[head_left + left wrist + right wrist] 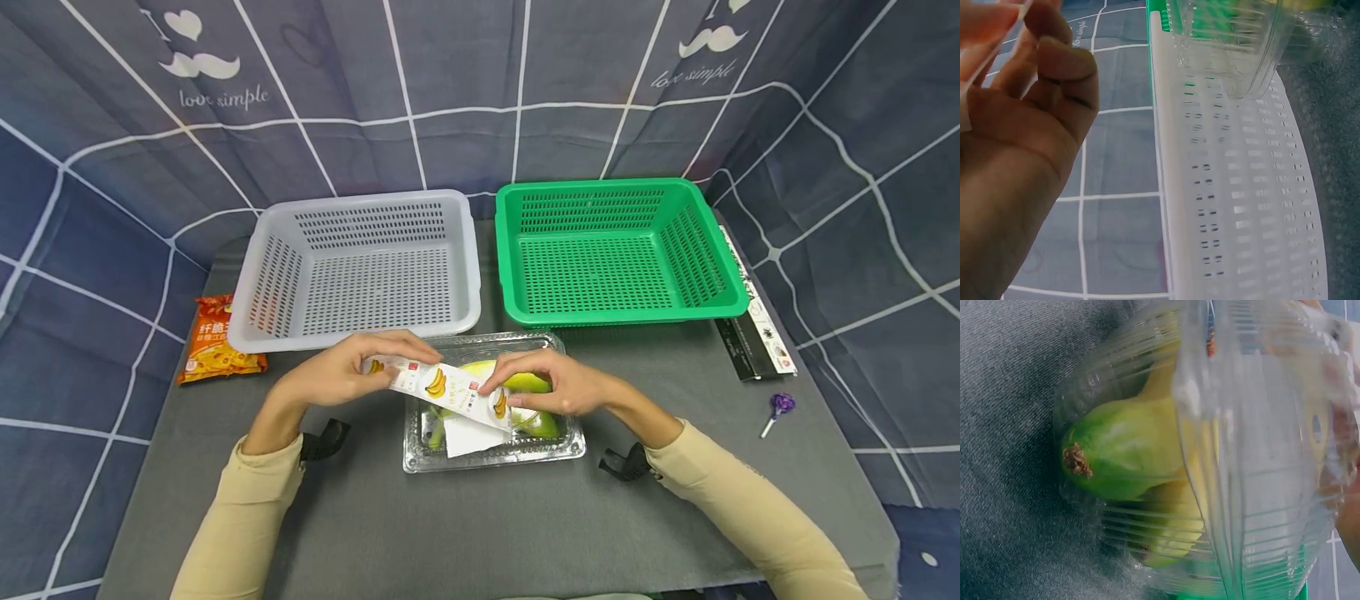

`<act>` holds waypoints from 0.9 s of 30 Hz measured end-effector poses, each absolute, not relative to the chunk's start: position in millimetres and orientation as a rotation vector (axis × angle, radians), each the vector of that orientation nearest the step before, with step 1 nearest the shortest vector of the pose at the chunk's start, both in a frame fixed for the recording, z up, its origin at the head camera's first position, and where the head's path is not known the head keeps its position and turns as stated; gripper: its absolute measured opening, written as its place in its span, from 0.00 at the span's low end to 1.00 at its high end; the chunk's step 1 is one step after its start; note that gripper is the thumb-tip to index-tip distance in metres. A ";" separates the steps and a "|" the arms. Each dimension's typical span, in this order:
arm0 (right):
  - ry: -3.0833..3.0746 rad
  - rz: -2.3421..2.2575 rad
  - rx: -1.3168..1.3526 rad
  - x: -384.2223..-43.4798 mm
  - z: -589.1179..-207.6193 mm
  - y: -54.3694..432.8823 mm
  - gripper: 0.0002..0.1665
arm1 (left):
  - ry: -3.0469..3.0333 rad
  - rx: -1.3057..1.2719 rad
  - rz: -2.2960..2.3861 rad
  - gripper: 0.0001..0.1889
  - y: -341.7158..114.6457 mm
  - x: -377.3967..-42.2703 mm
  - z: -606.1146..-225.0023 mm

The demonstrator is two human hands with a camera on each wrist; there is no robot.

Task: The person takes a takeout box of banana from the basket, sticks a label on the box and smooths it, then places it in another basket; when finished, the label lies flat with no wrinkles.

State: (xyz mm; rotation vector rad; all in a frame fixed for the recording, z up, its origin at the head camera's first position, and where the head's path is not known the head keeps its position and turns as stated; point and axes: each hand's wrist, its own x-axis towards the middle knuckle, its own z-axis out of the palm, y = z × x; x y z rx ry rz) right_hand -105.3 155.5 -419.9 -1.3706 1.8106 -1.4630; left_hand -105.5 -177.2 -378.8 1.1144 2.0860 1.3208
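A white paper strip printed with bananas [453, 390] slants across the top of a clear plastic clamshell box [422, 458]. My left hand [341, 371] pinches the strip's left end between thumb and fingers. At its right end, my right hand [564, 385] holds the strip with thumb and index finger. Below the strip, a plain white flap [468, 437] lies over the lid. Inside the box are yellow-green fruits [1122, 453] that look like bananas, partly hidden by the strip and right hand in the head view.
Behind the box stand a light grey basket [378, 292] and a green basket [600, 271]. An orange snack bag [217, 342] lies at the left. To the right are a long black-and-white box [753, 342] and a purple lollipop [782, 403]. A checked curtain [465, 75] surrounds the table.
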 end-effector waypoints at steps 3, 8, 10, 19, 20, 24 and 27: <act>1.815 -1.506 -1.348 -104.7 -419.4 154.9 0.17 | 2.137 1.098 1.337 0.20 -175.6 -105.7 -377.7; 1.849 -1.638 -1.307 -103.9 -419.7 156.6 0.18 | 2.492 1.094 1.285 0.20 -171.1 -102.1 -376.5; 1.889 -1.703 -1.259 -103.6 -419.2 158.8 0.18 | 2.692 1.121 1.231 0.20 -166.4 -98.8 -375.6; 1.952 -1.913 -1.087 -104.1 -414.1 161.5 0.19 | 2.653 1.351 1.254 0.19 -126.6 -69.6 -366.2; 1.945 -1.928 -1.090 -104.1 -414.3 160.9 0.20 | 2.633 1.363 1.245 0.19 -123.3 -68.0 -367.1; 1.922 -1.954 -1.041 -102.2 -413.2 160.9 0.21 | 2.604 1.379 1.190 0.20 -115.0 -66.0 -369.1; 1.927 -1.958 -1.016 -101.2 -412.7 161.2 0.23 | 2.592 1.377 1.200 0.21 -112.4 -67.9 -373.1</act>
